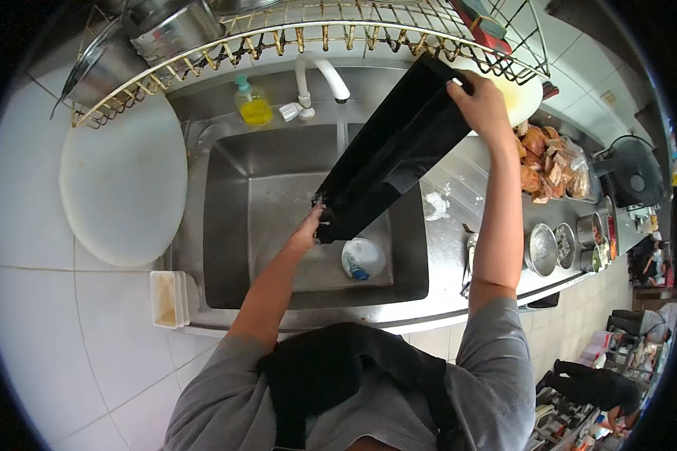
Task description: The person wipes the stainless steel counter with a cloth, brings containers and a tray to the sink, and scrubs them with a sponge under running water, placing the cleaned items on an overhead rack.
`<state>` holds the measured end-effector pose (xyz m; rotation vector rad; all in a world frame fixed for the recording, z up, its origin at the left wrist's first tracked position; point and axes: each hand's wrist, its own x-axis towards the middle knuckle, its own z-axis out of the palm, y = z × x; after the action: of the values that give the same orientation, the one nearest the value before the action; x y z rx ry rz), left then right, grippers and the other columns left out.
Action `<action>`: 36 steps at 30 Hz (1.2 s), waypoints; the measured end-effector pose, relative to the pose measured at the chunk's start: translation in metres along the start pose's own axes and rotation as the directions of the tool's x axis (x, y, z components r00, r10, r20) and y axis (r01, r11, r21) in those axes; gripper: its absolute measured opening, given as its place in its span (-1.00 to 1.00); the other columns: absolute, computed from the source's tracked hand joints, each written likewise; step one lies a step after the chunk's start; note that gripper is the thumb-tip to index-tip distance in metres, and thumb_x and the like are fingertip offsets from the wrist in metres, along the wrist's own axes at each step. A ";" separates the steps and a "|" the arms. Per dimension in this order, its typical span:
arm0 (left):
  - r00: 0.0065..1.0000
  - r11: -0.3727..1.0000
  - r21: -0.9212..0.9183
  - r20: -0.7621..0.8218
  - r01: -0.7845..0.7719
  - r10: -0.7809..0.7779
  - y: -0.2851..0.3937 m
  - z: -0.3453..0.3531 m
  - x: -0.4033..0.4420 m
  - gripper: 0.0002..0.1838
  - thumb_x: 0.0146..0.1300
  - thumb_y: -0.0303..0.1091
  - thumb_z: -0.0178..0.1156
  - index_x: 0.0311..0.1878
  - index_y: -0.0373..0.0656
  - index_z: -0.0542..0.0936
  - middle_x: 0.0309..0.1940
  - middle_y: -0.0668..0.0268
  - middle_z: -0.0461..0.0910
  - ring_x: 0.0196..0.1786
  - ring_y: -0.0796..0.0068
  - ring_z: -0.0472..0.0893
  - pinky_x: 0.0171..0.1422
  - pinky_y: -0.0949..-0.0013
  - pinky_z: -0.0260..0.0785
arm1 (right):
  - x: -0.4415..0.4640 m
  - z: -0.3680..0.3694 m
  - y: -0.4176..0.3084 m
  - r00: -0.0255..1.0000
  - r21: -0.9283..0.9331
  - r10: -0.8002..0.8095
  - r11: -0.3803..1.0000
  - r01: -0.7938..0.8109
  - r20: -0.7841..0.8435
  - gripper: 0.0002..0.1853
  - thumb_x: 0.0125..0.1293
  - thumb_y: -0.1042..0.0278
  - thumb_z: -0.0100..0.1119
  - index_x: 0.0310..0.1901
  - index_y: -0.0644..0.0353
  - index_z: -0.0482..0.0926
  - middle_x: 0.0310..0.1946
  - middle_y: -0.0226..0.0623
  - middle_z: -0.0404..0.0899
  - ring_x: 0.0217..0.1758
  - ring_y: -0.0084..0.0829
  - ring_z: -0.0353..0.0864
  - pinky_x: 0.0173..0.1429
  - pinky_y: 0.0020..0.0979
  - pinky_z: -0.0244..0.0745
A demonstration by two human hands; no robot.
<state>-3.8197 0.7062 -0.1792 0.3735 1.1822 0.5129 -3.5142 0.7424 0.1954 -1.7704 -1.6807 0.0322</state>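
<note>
A long, glossy black panel [399,150] is held at a slant over the steel sink [226,225]. My right hand [480,105] grips its upper right end, thumb over the edge. At the lower left end, my left hand [308,228] is closed on the panel's edge, with its fingers partly hidden and white suds around them. Behind the panel, a white faucet [327,75] runs a stream of water into the sink. Below the panel a white bowl [368,252] with a blue-and-white item inside rests on the sink floor.
A soap bottle [254,105] stands behind the sink. A round white board [124,180] leans at left, near plastic containers [169,298]. Overhead hangs a wire rack [301,30]. Chopped meat [553,161], metal bowls [541,249] and a fan [636,173] are at right. Other people are farther right.
</note>
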 end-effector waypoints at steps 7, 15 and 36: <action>0.983 0.997 -0.026 0.168 -0.071 0.075 0.025 -0.015 0.023 -0.13 0.27 0.28 0.07 0.40 -0.25 0.22 0.28 0.07 0.38 0.24 0.17 0.46 0.28 0.25 0.35 | -0.008 -0.002 0.026 0.990 -0.019 0.038 0.999 -0.041 -0.138 -0.58 0.21 0.13 0.21 -0.06 0.33 0.62 -0.35 0.17 0.63 -0.20 0.00 0.67 -0.06 -0.22 0.52; 0.989 0.995 0.060 -0.118 -0.082 0.089 0.048 -0.108 -0.018 -0.20 0.26 0.16 0.14 0.34 -0.32 0.31 0.25 0.07 0.43 0.22 0.20 0.48 0.28 0.28 0.33 | 0.000 0.094 0.038 0.992 0.070 0.126 0.990 -0.126 0.006 -0.60 0.17 0.11 0.20 -0.16 0.34 0.65 -0.32 0.16 0.63 -0.18 0.05 0.66 -0.03 -0.18 0.52; 0.751 0.839 -0.075 -0.496 -0.538 0.437 0.088 -0.038 -0.039 -0.33 0.04 -0.18 0.34 0.17 -0.38 0.42 0.01 0.05 0.52 -0.03 0.16 0.56 0.05 0.20 0.42 | -0.026 0.062 0.103 0.964 0.243 0.252 0.933 -0.265 0.083 -0.66 0.26 0.34 0.19 0.05 0.27 0.53 -0.32 0.07 0.65 -0.25 -0.11 0.67 -0.10 -0.24 0.49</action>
<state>-3.8826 0.7574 -0.1157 0.3882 1.4725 1.2427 -3.4572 0.7544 0.0869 -1.7932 -1.3955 0.3945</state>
